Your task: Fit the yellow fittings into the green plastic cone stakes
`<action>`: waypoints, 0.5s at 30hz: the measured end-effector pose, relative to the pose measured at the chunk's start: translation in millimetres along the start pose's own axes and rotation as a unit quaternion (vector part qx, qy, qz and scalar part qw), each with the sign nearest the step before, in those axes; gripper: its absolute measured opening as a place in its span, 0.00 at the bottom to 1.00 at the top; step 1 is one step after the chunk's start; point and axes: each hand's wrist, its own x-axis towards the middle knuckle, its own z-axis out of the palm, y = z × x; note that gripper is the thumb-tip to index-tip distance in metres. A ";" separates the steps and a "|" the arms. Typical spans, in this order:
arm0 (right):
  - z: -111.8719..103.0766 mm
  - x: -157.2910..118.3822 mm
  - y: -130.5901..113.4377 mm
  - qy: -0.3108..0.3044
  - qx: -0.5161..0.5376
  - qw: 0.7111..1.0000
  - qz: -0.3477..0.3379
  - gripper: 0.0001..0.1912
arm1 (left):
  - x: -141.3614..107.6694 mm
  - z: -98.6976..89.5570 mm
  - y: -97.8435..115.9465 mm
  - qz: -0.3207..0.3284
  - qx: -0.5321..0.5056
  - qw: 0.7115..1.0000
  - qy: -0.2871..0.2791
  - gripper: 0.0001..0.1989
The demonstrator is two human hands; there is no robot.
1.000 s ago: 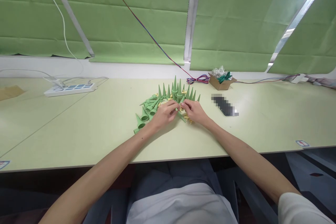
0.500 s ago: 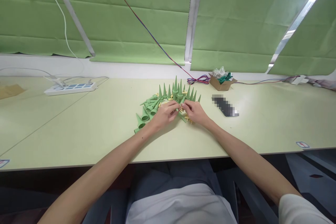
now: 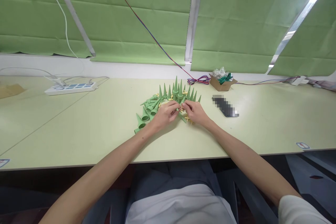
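Note:
Several green cones stand upright in a cluster (image 3: pixel 180 91) just beyond my hands. More green cones (image 3: pixel 145 114) lie on their sides to the left, some with open round ends facing me. My left hand (image 3: pixel 168 112) is closed in a pinch at the front of the cluster. Close beside it, my right hand (image 3: pixel 193 111) is also pinched, fingertips nearly meeting the left ones. What they hold between them is too small to make out. Small yellow pieces (image 3: pixel 188 119) lie partly under my right hand, and a green cone (image 3: pixel 182 117) lies between the hands.
A dark phone-like object (image 3: pixel 224 106) lies to the right. Behind it is a small cardboard box (image 3: pixel 222 85) with clear and green plastic, beside a coiled cable (image 3: pixel 198 79). A white power strip (image 3: pixel 70 88) sits at the back left. The table's front edge (image 3: pixel 181 159) crosses below my forearms.

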 end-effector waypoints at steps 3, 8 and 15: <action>-0.2 1.0 -0.9 0.007 0.002 1.000 0.003 0.20 | 1.5 0.6 4.3 -0.011 -0.004 1.000 0.013 0.08; 0.3 1.8 -1.1 0.009 -0.005 1.000 0.009 0.21 | 2.2 1.5 6.1 -0.012 0.003 1.000 0.018 0.08; 0.4 0.7 -2.5 0.003 -0.003 1.000 0.011 0.22 | 0.5 3.9 2.6 -0.002 0.003 1.000 0.021 0.07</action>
